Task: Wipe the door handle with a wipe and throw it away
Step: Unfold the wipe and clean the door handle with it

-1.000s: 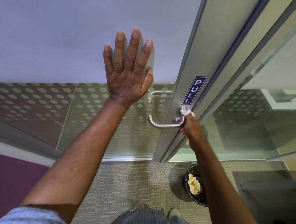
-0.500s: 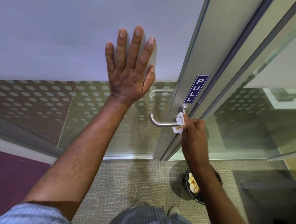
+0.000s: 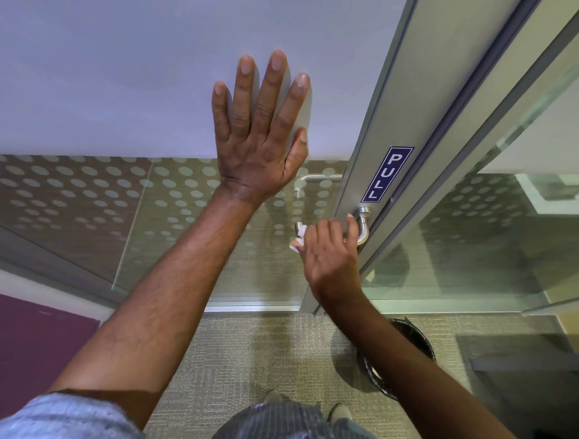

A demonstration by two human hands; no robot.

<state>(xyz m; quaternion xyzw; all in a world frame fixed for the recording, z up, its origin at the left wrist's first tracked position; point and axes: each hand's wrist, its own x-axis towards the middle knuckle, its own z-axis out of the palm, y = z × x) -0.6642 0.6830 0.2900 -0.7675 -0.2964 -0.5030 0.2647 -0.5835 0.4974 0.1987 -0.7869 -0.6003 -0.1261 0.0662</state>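
Note:
A brushed-metal lever handle (image 3: pixel 364 224) juts from the door's metal frame, just below a blue PULL sign (image 3: pixel 386 174). My right hand (image 3: pixel 328 252) is wrapped over the lever's bar and covers most of it. It holds a white wipe (image 3: pixel 299 238), which peeks out at the left side of my fingers near the lever's free end. My left hand (image 3: pixel 261 132) lies flat against the door panel (image 3: pixel 120 73), fingers spread, to the upper left of the handle.
A black waste bin (image 3: pixel 419 342) stands on the carpet under my right forearm, mostly hidden by it. Frosted dotted glass (image 3: pixel 79 199) fills the door's lower half. A glass side panel (image 3: pixel 500 249) is to the right. My shoes (image 3: pixel 340 414) are near the bottom.
My right hand has slid with the wipe leftward along the lever, from its pivot end toward its free end. My left hand has stayed pressed on the door.

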